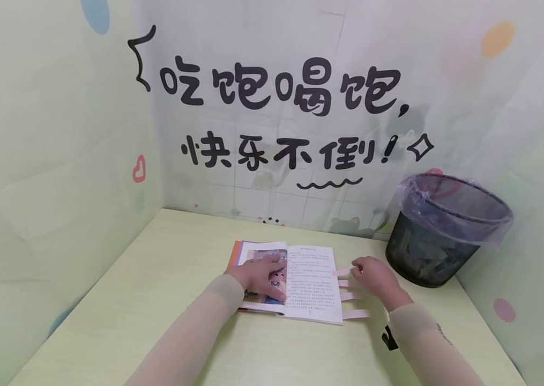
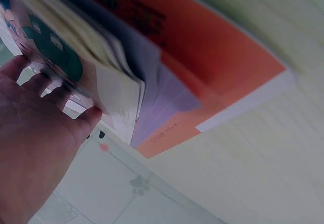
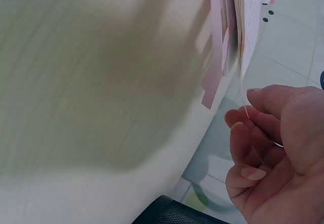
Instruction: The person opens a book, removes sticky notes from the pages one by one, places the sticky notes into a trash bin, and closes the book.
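An open book lies on the pale table [image 1: 156,268] in front of the person, its orange cover [image 2: 202,57] showing underneath. The book [image 1: 312,289] has a colour picture [image 1: 254,297] on its left page and printed text on its right. The left hand [image 1: 259,279] rests at the book's nine o'clock side, fingers spread and laid on that picture, hiding much of it; nothing is gripped there. Out at three o'clock, the right hand [image 1: 377,276] has its fingers curled in with the thumb close by — they hold the uppermost pink paper strip [image 1: 341,272]. More pink strips [image 1: 356,314] jut from the book's edge between three and five o'clock, free of the fingers.

Just past that hand, toward two o'clock from the book, a black mesh wastebasket [image 1: 404,241] stands at the table's right side, a clear plastic liner [image 1: 450,225] folded over its rim. It crowds the right hand on its far side, though the strips themselves are clear of it. At twelve o'clock, behind everything, hangs a wall sheet [image 1: 252,32] with bold black Chinese lettering [image 1: 293,155]. Pale sleeves [image 1: 194,321] come in from seven and five o'clock.
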`<state>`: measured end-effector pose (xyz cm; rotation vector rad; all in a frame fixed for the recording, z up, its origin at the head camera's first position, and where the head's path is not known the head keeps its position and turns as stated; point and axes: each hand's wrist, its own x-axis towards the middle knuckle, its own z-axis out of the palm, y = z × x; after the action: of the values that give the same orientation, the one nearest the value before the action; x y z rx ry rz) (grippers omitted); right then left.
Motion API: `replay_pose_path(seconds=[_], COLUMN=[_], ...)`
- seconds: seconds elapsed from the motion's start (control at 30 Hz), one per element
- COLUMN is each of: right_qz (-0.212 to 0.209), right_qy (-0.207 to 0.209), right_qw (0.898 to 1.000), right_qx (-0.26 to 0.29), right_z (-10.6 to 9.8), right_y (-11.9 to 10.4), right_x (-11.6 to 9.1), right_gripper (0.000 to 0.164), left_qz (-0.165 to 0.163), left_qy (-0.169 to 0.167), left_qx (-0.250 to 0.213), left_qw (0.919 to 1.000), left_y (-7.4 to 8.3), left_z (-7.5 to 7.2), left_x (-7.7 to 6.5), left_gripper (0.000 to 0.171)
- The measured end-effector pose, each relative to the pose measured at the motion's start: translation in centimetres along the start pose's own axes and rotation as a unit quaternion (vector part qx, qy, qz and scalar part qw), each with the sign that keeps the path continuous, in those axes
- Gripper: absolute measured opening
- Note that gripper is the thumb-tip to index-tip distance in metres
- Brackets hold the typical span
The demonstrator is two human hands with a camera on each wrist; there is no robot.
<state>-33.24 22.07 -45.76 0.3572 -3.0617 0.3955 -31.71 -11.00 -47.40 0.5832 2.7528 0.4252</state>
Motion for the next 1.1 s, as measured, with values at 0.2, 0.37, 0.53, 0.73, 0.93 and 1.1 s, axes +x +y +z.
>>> replay_pose_path(seconds=[0.2,0.37,0.53,0.73,0.93,1.1], right_qz=[-0.002,-0.004,0.008,0.010,0.014,0.021], right_qy=[-0.001,-0.007,-0.012,-0.013,-0.006,0.009], right_qw=[1.000,1.000,1.000,1.000,1.000,1.000], right_qx=[-0.009,-0.015,-0.015,-0.014,-0.006,0.010], right_z=[0.1,0.1,0.0,0.1,-0.2,-1.2], right_y=[-0.2,-0.4,-0.4,-0.1,0.6,0.8], right_x=[-0.3,-0.6,-0.8,-0.9,-1.2,-1.4], right_gripper=[0.011,0.003,0.004,0.006,0.006,0.005], left_qz=[0.002,0.005,0.003,0.004,0.005,0.007], left_qy=[-0.005,-0.004,-0.002,-0.004,-0.007,-0.006], left_qx=[0.000,-0.004,0.000,-0.003,-0.011,-0.012], left_qw=[1.0000,1.0000,1.0000,1.0000,0.9999,0.9999], left_y=[0.2,0.2,0.2,0.1,0.1,0.1], left_z=[-0.2,-0.2,-0.2,-0.1,-0.1,-0.1], left_x=[0.0,0.0,0.0,0.0,0.0,-0.1], left_gripper=[0.102,0.102,0.102,0.103,0.104,0.103])
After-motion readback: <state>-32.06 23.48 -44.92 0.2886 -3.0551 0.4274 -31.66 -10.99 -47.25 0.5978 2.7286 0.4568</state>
